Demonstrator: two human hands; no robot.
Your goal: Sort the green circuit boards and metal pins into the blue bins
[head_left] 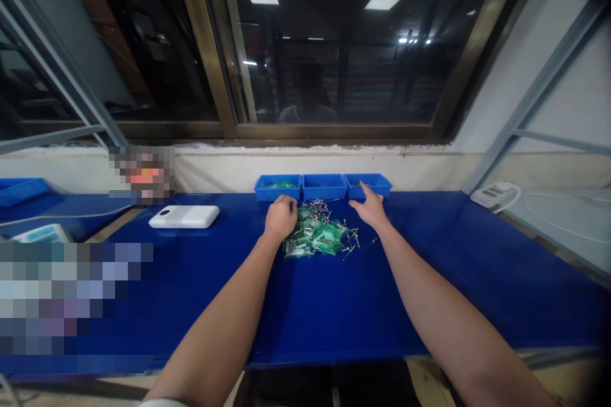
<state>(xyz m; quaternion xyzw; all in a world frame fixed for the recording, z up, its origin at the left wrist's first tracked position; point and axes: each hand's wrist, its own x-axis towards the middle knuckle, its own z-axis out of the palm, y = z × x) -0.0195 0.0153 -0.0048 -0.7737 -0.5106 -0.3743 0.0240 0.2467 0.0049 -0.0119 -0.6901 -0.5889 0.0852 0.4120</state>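
On the blue table lies a pile of small green-tinted plastic packets (329,238) mixed with loose metal pieces (352,243) that look like pop rivets. My left hand (281,217) is at the pile's left edge, fingers curled closed; whatever they hold, if anything, is hidden. Beyond the pile three blue bins stand in a row. Green packets show in the left bin (277,194). The middle bin (324,193) is between the others. My right hand (371,206) is in front of the right bin (386,193), thumb and index finger spread apart, nothing visible in it. Small pieces lie in that bin.
A white power bank (184,217) lies on the table (329,324) to the left. At the right back is a white power strip (495,193) with a cable. Grey metal frame bars stand at both sides. Another blue bin (21,189) sits far left, near blurred patches.
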